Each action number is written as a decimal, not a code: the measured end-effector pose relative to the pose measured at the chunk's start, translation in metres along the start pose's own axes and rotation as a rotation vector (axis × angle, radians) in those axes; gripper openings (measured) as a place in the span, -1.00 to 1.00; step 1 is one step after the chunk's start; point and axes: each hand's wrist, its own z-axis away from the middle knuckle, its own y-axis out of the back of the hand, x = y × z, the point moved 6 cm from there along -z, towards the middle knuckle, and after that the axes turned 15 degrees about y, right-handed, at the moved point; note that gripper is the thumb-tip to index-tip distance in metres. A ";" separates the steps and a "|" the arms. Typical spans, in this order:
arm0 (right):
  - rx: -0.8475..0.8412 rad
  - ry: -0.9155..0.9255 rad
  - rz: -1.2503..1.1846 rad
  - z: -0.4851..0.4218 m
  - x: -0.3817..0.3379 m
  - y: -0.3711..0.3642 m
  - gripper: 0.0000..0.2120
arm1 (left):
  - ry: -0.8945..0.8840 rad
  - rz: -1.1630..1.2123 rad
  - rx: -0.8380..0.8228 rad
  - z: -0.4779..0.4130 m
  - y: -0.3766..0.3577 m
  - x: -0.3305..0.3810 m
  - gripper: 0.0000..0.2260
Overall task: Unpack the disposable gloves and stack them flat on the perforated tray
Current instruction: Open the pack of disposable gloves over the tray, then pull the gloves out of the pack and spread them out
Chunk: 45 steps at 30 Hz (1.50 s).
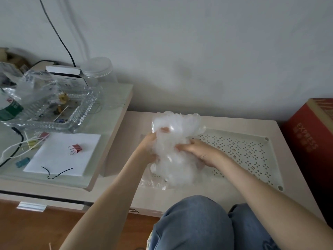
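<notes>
Gripping a crumpled bundle of clear disposable gloves (173, 141) from either side, the left hand (149, 147) and the right hand (200, 152) both have their fingers curled into the plastic. The bundle sits between the hands, just above the perforated tray (252, 150), which stretches away beyond the right hand on the table (294, 177). A flat clear bag (153, 184) lies below the left hand.

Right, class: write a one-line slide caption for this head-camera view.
A person's left hand and right hand grip a crumpled bundle of clear disposable gloves over the perforated tray.
</notes>
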 end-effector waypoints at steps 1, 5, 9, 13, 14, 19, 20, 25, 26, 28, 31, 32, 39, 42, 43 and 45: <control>0.046 0.020 0.034 -0.003 0.001 0.003 -0.69 | 0.011 0.022 0.032 0.000 0.001 -0.002 -0.82; 0.257 0.023 -0.088 -0.005 0.004 0.013 -0.70 | -0.019 -0.116 0.062 -0.001 0.001 -0.003 -0.84; 0.195 -0.020 -0.194 -0.009 0.002 0.002 -0.76 | -0.038 -0.264 0.154 -0.002 0.009 -0.003 -0.31; 0.169 -0.105 -0.328 -0.014 -0.001 -0.018 -0.71 | -0.054 -0.464 0.167 0.002 0.010 -0.002 -0.47; 0.202 -0.164 -0.390 -0.018 0.004 -0.020 -0.58 | -0.052 -0.512 0.192 0.004 0.011 -0.002 -0.52; 0.180 -0.337 -0.542 -0.023 0.019 -0.036 -0.33 | -0.133 -0.591 0.225 0.000 0.014 -0.007 -0.68; 0.160 -0.338 -0.503 -0.022 0.021 -0.037 -0.47 | -0.150 -0.594 0.274 -0.004 0.019 -0.009 -0.81; 0.219 -0.385 -0.250 -0.016 0.027 -0.026 -0.75 | -0.105 -0.456 0.413 -0.019 0.044 -0.027 -0.93; 0.260 -0.377 -0.240 -0.017 0.029 -0.023 -0.79 | -0.076 -0.406 0.431 -0.020 0.051 -0.031 -0.94; 0.284 -0.369 -0.240 -0.018 0.032 -0.022 -0.81 | -0.036 -0.291 0.424 -0.034 0.065 -0.039 -0.80; 0.269 -0.382 -0.193 -0.019 0.036 -0.026 -0.79 | 0.040 -0.159 0.322 -0.035 0.067 -0.043 -0.81; 0.279 -0.397 -0.158 -0.019 0.037 -0.024 -0.77 | 0.051 -0.108 0.272 -0.030 0.061 -0.043 -0.86; 0.220 -0.263 -0.128 -0.013 0.024 -0.002 -0.82 | 0.023 -0.002 -0.009 -0.031 0.013 -0.049 -0.66; 0.276 -0.205 -0.122 -0.015 0.026 0.010 -0.64 | 0.049 -0.052 -0.077 -0.028 -0.009 -0.047 -0.68; 0.297 -0.195 -0.119 -0.018 0.028 0.013 -0.62 | 0.058 -0.044 -0.097 -0.031 -0.017 -0.045 -0.79; 0.296 -0.209 -0.132 -0.020 0.031 0.013 -0.73 | 0.011 -0.153 -0.082 -0.031 -0.021 -0.039 -0.64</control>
